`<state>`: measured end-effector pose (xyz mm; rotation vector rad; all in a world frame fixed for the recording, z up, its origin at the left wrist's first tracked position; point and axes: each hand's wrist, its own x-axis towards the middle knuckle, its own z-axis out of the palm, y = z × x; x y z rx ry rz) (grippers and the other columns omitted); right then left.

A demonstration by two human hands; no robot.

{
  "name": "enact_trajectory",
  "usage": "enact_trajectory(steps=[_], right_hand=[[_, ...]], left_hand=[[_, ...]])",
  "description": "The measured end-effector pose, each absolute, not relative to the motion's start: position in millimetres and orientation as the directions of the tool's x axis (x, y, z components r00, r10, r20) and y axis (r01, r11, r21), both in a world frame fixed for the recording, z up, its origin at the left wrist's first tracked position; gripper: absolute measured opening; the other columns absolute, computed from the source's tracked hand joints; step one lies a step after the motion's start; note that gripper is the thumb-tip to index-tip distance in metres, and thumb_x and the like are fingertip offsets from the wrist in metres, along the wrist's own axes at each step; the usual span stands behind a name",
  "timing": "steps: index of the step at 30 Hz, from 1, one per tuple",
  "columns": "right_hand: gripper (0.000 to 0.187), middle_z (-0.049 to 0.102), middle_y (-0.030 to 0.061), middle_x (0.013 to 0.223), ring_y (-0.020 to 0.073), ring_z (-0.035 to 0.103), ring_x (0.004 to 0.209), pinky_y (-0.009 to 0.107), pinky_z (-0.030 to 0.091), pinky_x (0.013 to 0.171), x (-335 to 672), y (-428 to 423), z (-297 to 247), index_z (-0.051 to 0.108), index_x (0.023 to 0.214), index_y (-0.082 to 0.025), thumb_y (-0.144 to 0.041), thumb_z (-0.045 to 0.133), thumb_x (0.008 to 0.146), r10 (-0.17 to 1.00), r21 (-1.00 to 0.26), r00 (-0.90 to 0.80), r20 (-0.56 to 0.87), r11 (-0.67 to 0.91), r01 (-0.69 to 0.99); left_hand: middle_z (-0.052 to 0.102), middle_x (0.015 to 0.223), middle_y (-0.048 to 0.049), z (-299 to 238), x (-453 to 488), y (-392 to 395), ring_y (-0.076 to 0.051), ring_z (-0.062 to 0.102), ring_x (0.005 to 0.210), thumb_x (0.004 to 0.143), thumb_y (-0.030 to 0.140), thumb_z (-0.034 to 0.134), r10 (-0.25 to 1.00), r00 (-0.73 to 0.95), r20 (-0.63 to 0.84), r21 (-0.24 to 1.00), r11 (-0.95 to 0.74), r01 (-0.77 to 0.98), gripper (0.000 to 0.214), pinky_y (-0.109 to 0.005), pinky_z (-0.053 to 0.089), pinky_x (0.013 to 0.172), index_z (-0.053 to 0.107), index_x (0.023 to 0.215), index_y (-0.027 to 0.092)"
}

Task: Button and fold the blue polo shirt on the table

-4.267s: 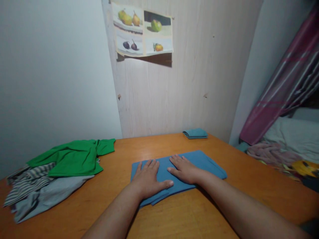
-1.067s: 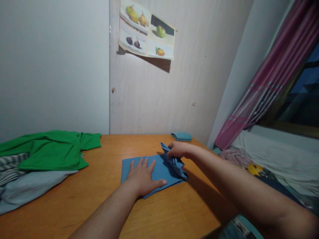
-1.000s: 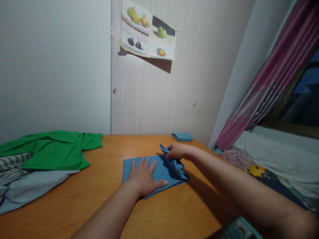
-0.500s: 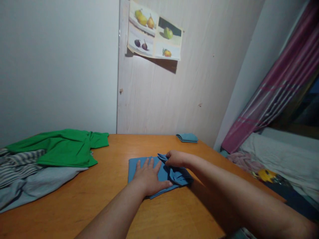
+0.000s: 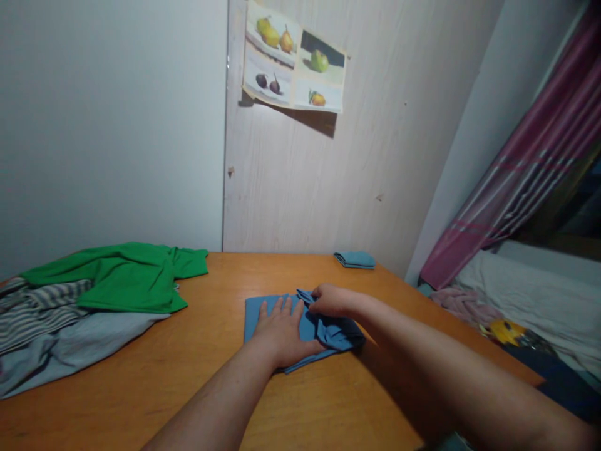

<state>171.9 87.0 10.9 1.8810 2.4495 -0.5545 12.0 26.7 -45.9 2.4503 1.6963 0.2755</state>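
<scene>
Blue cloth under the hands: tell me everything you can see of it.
The blue cloth is plain, soft-looking fabric, folded flat on the orange wooden table. Its right side is bunched and raised where the right hand pinches an edge. The left hand lies flat on its middle.

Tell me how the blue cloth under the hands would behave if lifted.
Probably floppy: the blue cloth bunches into soft folds where the right hand pinches it. Likely light, lying thin and flat under the left hand.
</scene>
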Motion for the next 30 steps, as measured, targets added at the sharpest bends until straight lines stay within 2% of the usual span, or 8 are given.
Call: enact_trajectory(steps=[6,9,11,14,16,18,23,30], right_hand=[[0.033,0.060,0.0016,0.064,0.0107,0.050,0.052,0.022,0.037,0.048,173.8,82.5,12.6,0.068,0.078,-0.014,-0.042,0.054,0.088,0.951,-0.439,-0.246,-0.187,0.143,0.887],[0.033,0.060,0.0009,0.062,0.0101,0.050,0.047,0.021,0.038,0.047,179.4,86.0,8.9,0.066,0.079,-0.014,-0.036,0.045,0.093,0.952,-0.559,-0.229,-0.202,0.080,0.826],[0.028,0.065,0.0022,0.068,0.0108,0.056,0.051,0.021,0.042,0.051,185.4,91.4,4.2,0.067,0.086,-0.014,-0.028,0.044,0.092,0.972,-0.588,-0.201,-0.124,0.091,0.804],[0.024,0.072,0.0070,0.089,0.0154,0.067,0.077,0.022,0.047,0.070,195.0,98.3,-3.4,0.070,0.098,-0.014,-0.019,0.050,0.088,0.974,-0.463,-0.172,0.144,0.220,0.859],[0.025,0.073,0.0102,0.102,0.0196,0.066,0.096,0.025,0.046,0.084,198.5,98.4,-8.5,0.072,0.102,-0.013,-0.019,0.052,0.087,0.940,-0.335,-0.232,0.250,0.309,0.890],[0.029,0.071,0.0120,0.111,0.0216,0.063,0.107,0.027,0.043,0.094,197.9,94.5,-14.0,0.072,0.108,-0.013,-0.021,0.051,0.089,0.912,-0.272,-0.321,0.257,0.387,0.881],[0.041,0.063,0.0118,0.131,0.0214,0.056,0.123,0.029,0.036,0.107,185.3,82.0,-30.6,0.064,0.128,-0.014,-0.029,0.044,0.096,0.830,-0.272,-0.497,0.255,0.554,0.786],[0.058,0.036,0.0146,0.155,0.0263,0.028,0.145,0.041,0.021,0.118,184.4,84.1,-49.3,0.039,0.149,-0.011,-0.042,0.031,0.100,0.809,-0.244,-0.575,0.122,0.586,0.773]], left_hand=[[0.017,0.162,-0.0148,-44.4,10.2,26.1,-0.040,0.011,0.148,0.059,0.091,0.045,0.936,0.344,0.071,0.286,-0.350,0.892,0.127,-0.065,0.003,0.116,0.014,0.157,0.016],[0.014,0.162,-0.0158,-42.3,9.2,24.9,-0.040,0.009,0.149,0.053,0.093,0.049,0.936,0.348,0.051,0.309,-0.346,0.886,0.135,-0.065,0.003,0.116,0.010,0.157,0.016],[0.013,0.162,-0.0169,-41.0,8.9,24.1,-0.040,0.008,0.149,0.050,0.094,0.049,0.937,0.345,0.046,0.313,-0.342,0.886,0.139,-0.064,0.003,0.116,0.008,0.157,0.016],[0.013,0.162,-0.0177,-39.4,8.6,23.2,-0.040,0.007,0.149,0.049,0.095,0.048,0.939,0.341,0.045,0.315,-0.338,0.887,0.140,-0.063,0.004,0.116,0.007,0.157,0.015],[0.013,0.162,-0.0176,-38.6,8.3,22.8,-0.040,0.008,0.149,0.050,0.095,0.048,0.938,0.345,0.037,0.319,-0.338,0.885,0.140,-0.063,0.004,0.116,0.006,0.157,0.016],[0.011,0.162,-0.0174,-38.1,8.0,22.7,-0.040,0.007,0.149,0.051,0.095,0.047,0.936,0.351,0.026,0.326,-0.340,0.882,0.139,-0.063,0.004,0.116,0.005,0.157,0.015],[0.010,0.162,-0.0159,-38.6,7.2,23.8,-0.039,0.007,0.149,0.054,0.093,0.047,0.937,0.348,0.024,0.340,-0.335,0.879,0.135,-0.064,0.002,0.117,0.007,0.157,0.014],[0.016,0.161,-0.0157,-38.6,4.2,26.0,-0.038,0.013,0.148,0.056,0.093,0.048,0.929,0.369,0.022,0.365,-0.352,0.862,0.132,-0.064,0.004,0.117,0.008,0.157,0.017]])
